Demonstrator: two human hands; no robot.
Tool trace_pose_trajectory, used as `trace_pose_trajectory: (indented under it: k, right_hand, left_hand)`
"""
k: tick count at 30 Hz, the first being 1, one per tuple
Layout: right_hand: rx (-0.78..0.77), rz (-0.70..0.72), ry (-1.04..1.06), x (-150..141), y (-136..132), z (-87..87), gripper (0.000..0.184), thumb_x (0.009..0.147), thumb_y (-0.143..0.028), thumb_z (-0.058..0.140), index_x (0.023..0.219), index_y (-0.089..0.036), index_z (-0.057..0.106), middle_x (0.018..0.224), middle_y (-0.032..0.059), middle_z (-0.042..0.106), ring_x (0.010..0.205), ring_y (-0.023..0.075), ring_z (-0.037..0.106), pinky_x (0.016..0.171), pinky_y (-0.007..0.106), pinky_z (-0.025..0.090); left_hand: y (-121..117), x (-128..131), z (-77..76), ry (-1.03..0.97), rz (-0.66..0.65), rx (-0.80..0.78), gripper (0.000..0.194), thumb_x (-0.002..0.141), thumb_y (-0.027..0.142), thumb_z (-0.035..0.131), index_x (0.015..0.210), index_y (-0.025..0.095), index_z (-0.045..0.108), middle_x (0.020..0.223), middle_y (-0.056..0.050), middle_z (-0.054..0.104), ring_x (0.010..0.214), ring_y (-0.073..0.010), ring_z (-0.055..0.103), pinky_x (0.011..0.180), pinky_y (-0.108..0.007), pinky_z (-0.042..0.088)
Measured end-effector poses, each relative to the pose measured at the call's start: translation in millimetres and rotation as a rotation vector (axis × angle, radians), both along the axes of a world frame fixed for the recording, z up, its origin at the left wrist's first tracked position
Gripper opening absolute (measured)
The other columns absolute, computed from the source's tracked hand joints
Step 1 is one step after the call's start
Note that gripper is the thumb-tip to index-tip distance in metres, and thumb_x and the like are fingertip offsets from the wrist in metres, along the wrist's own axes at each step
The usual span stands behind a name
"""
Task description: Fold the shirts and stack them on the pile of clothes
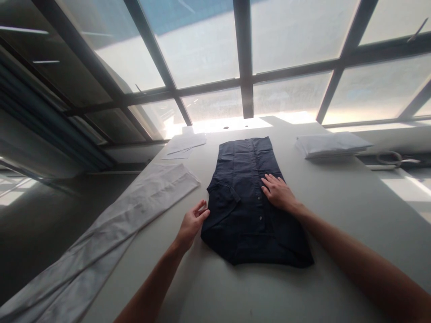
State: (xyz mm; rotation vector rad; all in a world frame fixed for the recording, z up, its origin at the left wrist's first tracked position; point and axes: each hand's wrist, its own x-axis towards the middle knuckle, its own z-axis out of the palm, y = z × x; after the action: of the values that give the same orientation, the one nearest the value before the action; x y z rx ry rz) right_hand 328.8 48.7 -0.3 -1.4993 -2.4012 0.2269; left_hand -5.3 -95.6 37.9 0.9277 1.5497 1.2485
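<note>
1. On the white table [340,215], a dark buttoned garment [245,206] lay flat in front of the person, its sides turned in to make a long panel.
2. Its long axis ran away from the person towards the windows [286,40], leaning only slightly; the far end was narrower and the near end spread wider.
3. The right hand [279,194] was the closer of the two, resting on the garment's right half with its fingers extended and only slightly spread, palm down, grasping nothing visible. Two buttons [259,198] showed just beside it, on the person's side.
4. The left hand [193,222] was beside the garment's left edge, a little nearer the person than the right. Its fingers were loosely curved, thumb apart from them; whether the thumb touched the cloth, I cannot tell.
5. From the left hand, the garment lay directly rightward; from the right hand, it lay underneath and mostly leftward.
6. Pale cloth [134,211] stretched along the table's left side, well apart from the garment.
</note>
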Motion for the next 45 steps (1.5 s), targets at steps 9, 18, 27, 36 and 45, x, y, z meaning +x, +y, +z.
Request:
trace_pose_trajectory:
  k: [9,18,27,36,45]
  right_hand:
    - [-0.009,0.004,-0.007,0.1,0.6,1.4,0.054,0.105,-0.039,0.038,0.151,-0.015,0.053,0.162,0.0140,0.041,0.153,0.0274,0.033,0.124,0.049,0.024]
    - [-0.007,0.006,0.008,-0.3,0.7,0.3,0.053,0.105,-0.039,0.040,0.150,-0.015,0.053,0.162,0.0145,0.042,0.153,0.0273,0.033,0.125,0.049,0.024]
    - [-0.009,0.009,0.005,-0.3,1.1,1.1,0.053,0.106,-0.040,0.039,0.151,-0.015,0.053,0.162,0.0148,0.041,0.153,0.0277,0.033,0.125,0.049,0.024]
    - [-0.003,0.004,0.002,-1.5,-1.4,5.0,0.053,0.106,-0.039,0.040,0.151,-0.014,0.052,0.162,0.0153,0.041,0.153,0.0278,0.033,0.125,0.049,0.024]
    - [-0.007,0.008,0.015,-1.7,-0.8,3.7,0.054,0.105,-0.038,0.040,0.151,-0.012,0.052,0.162,0.0167,0.041,0.152,0.0289,0.034,0.125,0.049,0.023]
  left_hand:
    - [41.9,-2.7,4.4,-0.134,-0.187,-0.131,0.059,0.078,0.032,0.085,0.131,0.014,0.066,0.112,-0.011,0.078,0.102,-0.0257,0.074,0.094,-0.036,0.059]
    - [72.1,31.5,20.4,-0.082,-0.294,0.041,0.070,0.077,0.025,0.069,0.145,0.017,0.055,0.099,-0.005,0.078,0.076,-0.0195,0.071,0.069,-0.028,0.057]
    - [92.2,86.3,23.9,0.478,-0.440,0.150,0.080,0.078,0.019,0.061,0.155,0.004,0.044,0.063,0.006,0.055,0.056,-0.0111,0.043,0.057,-0.024,0.039]
    - [86.7,105.7,10.0,0.663,-0.578,0.297,0.049,0.097,0.037,0.056,0.141,0.016,0.061,0.091,-0.004,0.073,0.081,-0.0187,0.066,0.080,-0.030,0.053]
    - [67.0,82.4,-18.0,1.141,-0.811,0.456,0.054,0.106,0.038,0.043,0.158,0.023,0.041,0.166,-0.007,0.035,0.156,-0.0256,0.025,0.128,-0.053,0.019]
